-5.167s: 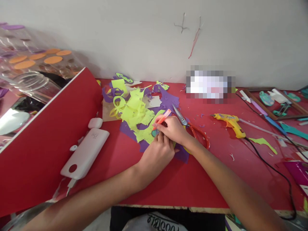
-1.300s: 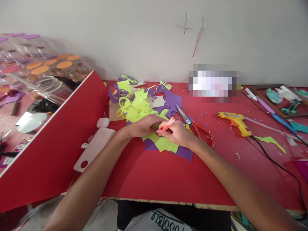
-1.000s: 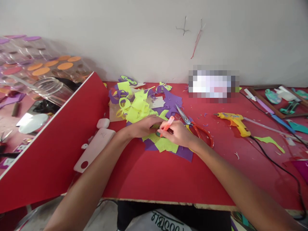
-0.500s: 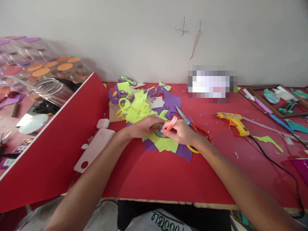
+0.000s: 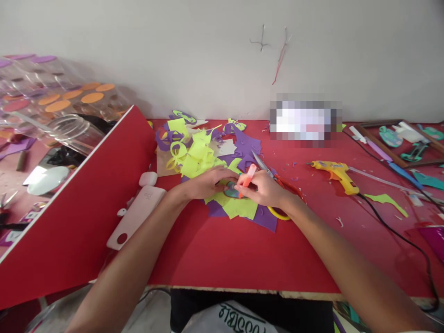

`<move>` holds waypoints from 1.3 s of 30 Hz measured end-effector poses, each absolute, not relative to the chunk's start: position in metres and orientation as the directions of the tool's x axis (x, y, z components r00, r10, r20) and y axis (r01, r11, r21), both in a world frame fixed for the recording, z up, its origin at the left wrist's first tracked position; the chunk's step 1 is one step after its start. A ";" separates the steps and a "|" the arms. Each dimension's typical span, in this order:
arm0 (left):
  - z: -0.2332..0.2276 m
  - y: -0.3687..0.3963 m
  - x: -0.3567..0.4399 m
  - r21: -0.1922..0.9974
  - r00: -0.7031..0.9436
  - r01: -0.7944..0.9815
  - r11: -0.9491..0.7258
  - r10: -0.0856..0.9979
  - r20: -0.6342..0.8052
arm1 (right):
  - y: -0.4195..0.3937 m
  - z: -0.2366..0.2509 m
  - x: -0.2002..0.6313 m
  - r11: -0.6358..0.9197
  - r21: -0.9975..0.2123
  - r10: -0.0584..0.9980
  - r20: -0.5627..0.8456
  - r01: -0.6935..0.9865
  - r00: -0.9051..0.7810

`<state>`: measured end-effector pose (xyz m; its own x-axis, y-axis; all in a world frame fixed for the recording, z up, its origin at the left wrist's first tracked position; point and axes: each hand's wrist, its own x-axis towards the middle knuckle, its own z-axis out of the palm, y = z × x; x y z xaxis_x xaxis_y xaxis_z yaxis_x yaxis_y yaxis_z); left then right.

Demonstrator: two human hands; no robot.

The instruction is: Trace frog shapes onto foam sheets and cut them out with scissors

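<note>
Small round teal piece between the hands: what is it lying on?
The round teal piece lies on yellow-green paper, which overlaps purple paper. The left hand and right hand, holding an orange marker, cover its edges.

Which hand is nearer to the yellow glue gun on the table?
Right. The right hand, holding an orange pen, lies just left of the glue gun; the left hand is farther left, on the yellow paper.

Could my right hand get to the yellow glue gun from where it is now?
Probably yes. The right hand is shut on an orange marker, so it would need freeing first. The yellow glue gun lies in the open on the red table, with only the red-handled scissors lying between.
</note>
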<state>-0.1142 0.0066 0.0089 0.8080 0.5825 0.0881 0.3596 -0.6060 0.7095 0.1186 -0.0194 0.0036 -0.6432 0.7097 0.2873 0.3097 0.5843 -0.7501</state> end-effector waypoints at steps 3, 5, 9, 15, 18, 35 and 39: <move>0.007 0.004 -0.115 0.702 0.804 0.359 -0.615 0.586 0.102 | -0.018 0.000 0.125 0.590 -0.736 0.744 0.336 0.333 -0.577; 0.003 0.002 -0.113 0.694 0.782 0.365 -0.620 0.609 0.132 | -0.017 -0.002 0.129 0.557 -0.768 0.794 0.380 0.317 -0.475; -0.010 -0.001 -0.104 0.621 0.642 0.470 -0.627 0.726 0.247 | -0.016 -0.003 0.130 0.509 -0.802 0.859 0.451 0.313 -0.241; -0.020 0.001 -0.095 0.486 0.613 0.586 -0.649 0.747 0.258 | -0.012 -0.001 0.128 0.474 -0.817 0.880 0.433 0.329 -0.194; -0.018 0.001 -0.093 0.558 0.603 0.542 -0.628 0.753 0.261 | -0.011 -0.001 0.127 0.454 -0.833 0.891 0.420 0.315 -0.175; -0.011 -0.001 -0.094 0.929 0.424 0.240 -0.283 0.891 0.162 | -0.011 -0.006 0.129 0.413 -0.896 0.911 0.410 0.166 -0.054; -0.011 -0.001 -0.096 0.939 0.398 0.222 -0.264 0.903 0.160 | -0.012 -0.006 0.130 0.419 -0.896 0.907 0.419 0.145 -0.031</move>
